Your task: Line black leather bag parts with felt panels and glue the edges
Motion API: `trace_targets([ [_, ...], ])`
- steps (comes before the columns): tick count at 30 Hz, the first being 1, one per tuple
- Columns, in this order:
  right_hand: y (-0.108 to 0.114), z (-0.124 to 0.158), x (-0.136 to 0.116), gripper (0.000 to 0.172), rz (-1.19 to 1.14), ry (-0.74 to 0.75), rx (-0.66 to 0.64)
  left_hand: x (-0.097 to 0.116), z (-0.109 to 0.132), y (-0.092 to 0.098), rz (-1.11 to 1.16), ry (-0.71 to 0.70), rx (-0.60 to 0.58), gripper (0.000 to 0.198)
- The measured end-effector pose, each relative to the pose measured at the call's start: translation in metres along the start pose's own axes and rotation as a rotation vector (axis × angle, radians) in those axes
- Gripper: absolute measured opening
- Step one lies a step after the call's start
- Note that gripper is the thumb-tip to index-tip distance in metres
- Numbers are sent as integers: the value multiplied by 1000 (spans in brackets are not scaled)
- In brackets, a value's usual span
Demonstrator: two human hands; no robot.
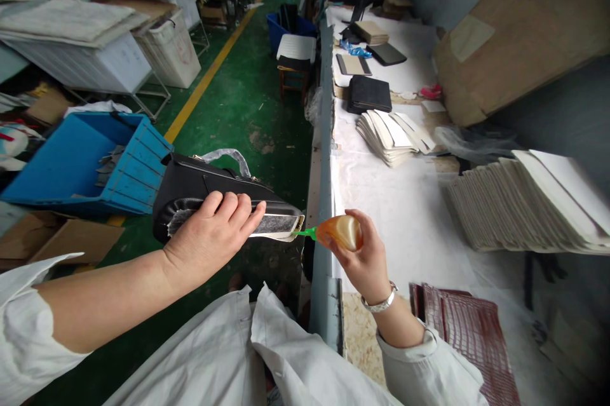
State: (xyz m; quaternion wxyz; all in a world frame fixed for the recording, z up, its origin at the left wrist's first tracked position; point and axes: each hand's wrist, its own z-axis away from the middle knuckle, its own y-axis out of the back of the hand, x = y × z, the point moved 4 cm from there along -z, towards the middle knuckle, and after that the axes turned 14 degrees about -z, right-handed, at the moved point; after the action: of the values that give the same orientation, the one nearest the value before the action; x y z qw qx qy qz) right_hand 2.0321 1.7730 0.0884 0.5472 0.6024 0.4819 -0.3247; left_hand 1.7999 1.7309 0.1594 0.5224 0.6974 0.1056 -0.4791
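A black handbag [219,178] lies on its side in front of me, its handle wrapped in clear plastic. My left hand [216,228] is closed over the bag's near side, fingers across the edge of a grey panel on its base. In my right hand [365,260] is a glue bottle [340,232], amber and translucent, with a green nozzle. The bottle is tipped sideways, and its nozzle tip meets the pale edge at the bag's right end. Whether glue is flowing out cannot be seen.
A white-covered workbench [381,196] runs along my right, bearing a stack of pale boards [524,203], a black wallet-like piece [369,94] and dark red crocodile-patterned pieces [469,336]. On the left a blue bin [138,158] stands on the green floor. A stool [294,66] stands further ahead.
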Motion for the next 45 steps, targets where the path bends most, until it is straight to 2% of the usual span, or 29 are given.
trace_targets([
  [6,-9,5,10,48,-24,-91,-55,4,1,-1,75,-6,19,43],
  [12,-8,7,18,50,52,-88,66,8,-3,-5,18,-28,30,43],
  [19,-16,11,14,46,-3,-143,1,6,-4,-11,35,-16,30,43],
  [24,-10,4,18,45,-40,-160,95,4,-1,-14,85,1,21,43],
  [26,-14,3,23,47,-36,-143,139,4,0,-16,83,7,21,43],
  [28,-22,4,26,48,-35,-146,126,4,1,-17,54,-1,22,43],
  [32,-35,6,26,48,-153,-247,53,5,4,-19,-4,-24,21,43],
  [35,-32,6,28,47,-254,-339,101,4,7,-21,8,-17,12,44],
  [38,-29,9,33,51,-232,-350,148,3,9,-22,44,1,6,44],
  [40,-33,12,36,53,-224,-350,126,2,9,-23,73,7,3,44],
  [45,-41,16,42,46,-455,-413,54,-5,10,-27,163,-12,-66,45],
])
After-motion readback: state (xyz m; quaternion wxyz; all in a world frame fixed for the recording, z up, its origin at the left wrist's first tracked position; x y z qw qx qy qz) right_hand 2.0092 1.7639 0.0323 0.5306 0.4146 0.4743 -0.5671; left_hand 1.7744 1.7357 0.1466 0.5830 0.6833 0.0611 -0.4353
